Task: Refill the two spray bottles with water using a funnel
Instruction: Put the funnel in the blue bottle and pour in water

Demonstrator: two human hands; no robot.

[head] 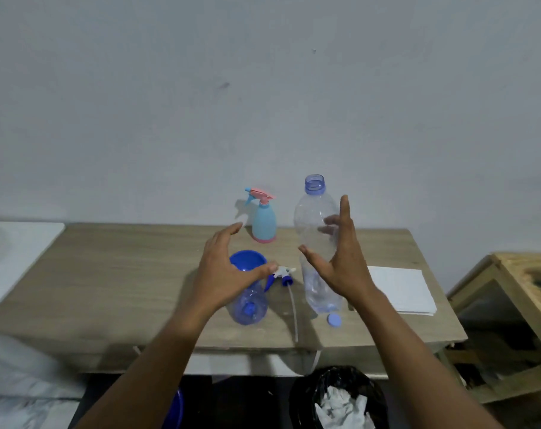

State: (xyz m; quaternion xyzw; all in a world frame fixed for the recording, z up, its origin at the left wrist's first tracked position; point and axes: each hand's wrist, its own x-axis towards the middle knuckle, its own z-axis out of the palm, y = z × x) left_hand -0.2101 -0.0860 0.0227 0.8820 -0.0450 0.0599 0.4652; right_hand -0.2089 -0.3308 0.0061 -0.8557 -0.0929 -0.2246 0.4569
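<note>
Blue funnel seated in clear spray bottle, tabletop's front; tall bottle uncapped, transparent. My left hand, right hand: apart, fingers spread.

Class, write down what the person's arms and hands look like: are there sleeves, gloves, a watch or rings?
The left arm and right arm are bare to the picture's lower edge, no sleeves in view. The left hand and right hand wear no gloves; no ring, watch or bracelet shows.
</note>
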